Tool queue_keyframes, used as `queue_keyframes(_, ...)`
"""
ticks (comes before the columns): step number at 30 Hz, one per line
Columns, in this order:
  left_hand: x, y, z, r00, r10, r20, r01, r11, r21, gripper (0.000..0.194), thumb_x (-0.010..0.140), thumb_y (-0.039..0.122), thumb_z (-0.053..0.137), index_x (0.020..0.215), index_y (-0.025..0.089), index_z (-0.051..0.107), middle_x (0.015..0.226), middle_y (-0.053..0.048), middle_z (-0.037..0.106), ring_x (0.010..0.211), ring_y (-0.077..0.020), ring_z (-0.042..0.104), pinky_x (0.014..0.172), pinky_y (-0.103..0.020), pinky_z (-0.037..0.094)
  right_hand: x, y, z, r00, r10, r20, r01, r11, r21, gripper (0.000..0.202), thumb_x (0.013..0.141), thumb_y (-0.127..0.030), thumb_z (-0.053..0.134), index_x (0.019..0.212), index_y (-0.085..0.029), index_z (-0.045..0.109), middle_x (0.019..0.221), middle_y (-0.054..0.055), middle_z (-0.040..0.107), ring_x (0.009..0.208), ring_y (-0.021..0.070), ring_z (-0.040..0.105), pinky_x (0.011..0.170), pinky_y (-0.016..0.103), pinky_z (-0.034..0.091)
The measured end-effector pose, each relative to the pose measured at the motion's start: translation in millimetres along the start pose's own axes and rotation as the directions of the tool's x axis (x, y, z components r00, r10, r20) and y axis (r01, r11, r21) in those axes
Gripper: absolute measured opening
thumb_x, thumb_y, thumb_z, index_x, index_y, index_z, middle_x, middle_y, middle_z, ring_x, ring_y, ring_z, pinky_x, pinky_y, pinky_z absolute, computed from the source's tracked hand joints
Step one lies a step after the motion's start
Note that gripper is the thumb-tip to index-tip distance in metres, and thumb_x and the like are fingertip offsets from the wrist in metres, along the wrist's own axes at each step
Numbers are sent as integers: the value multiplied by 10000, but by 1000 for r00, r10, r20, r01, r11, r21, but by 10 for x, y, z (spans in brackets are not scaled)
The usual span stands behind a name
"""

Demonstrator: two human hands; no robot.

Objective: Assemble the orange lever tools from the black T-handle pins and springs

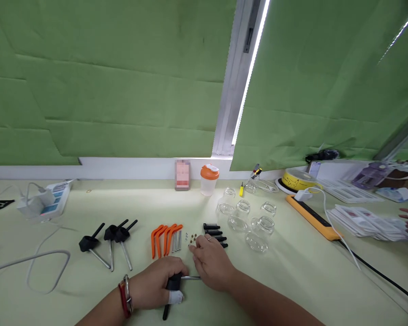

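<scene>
As the left hand (156, 280) grips the black part (173, 282) (to steady it, presumably), whether the right hand (214, 264) pinches, I can't tell.

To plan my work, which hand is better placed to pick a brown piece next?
Probably the right hand: it is nearer the brown pieces, while the left hand holds a black part.

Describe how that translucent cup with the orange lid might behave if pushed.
The cup could tip if pushed near its wide orange lid, since its base looks narrower. Its smooth, plastic-looking wall suggests it's probably light and slippery.
</scene>
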State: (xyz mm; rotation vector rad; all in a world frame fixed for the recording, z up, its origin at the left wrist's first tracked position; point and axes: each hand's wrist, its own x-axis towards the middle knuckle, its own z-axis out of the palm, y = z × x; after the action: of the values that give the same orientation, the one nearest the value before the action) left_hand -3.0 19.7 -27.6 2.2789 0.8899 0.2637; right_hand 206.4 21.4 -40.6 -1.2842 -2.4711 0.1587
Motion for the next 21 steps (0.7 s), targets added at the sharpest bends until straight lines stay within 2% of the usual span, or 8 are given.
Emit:
queue_keyframes(4,-10,-19,19,1000,-7,-5,7,1000,-4,302,651,231,709,933,228,601,863,17,596,757,-158,538,678,-242,420,77,-41,36,999,-23,39,24,999,-41,250,840,-183,455,1035,-194,610,942,71,525,872,203,450,767,331,347)
queue_keyframes(7,-27,-14,19,1000,-22,-6,22,1000,-18,295,648,227,712,924,226,607,864,21,598,768,-158,542,690,-242,422,118,-46,26,1000,-13,8,14,999,-41,272,858,-199,452,1084,-203,604,942,68,530,867,199,449,778,330,345)
queue_keyframes(13,-20,8,-19,999,-44,3,44,998,-54,300,667,257,705,954,233,620,889,12,599,805,-168,547,712,-248,424,245,166,-55,980,194,-49,-196,980,-20,225,883,-177,462,868,-210,684,892,49,564,856,184,471,768,302,357)
queue_keyframes(17,-7,13,-12,998,-55,-19,53,996,-75,268,689,247,682,948,223,618,882,6,593,798,-168,547,711,-249,421,337,283,-41,980,201,2,-201,980,-1,177,866,-208,539,900,-236,710,915,33,595,883,179,499,798,289,371)
queue_keyframes(21,-10,15,10,998,-48,-45,45,997,-69,270,686,246,686,945,218,616,884,0,597,801,-174,546,716,-256,420,405,272,6,980,196,39,-195,980,-38,156,844,-235,578,894,-228,726,915,41,616,882,192,518,796,306,375)
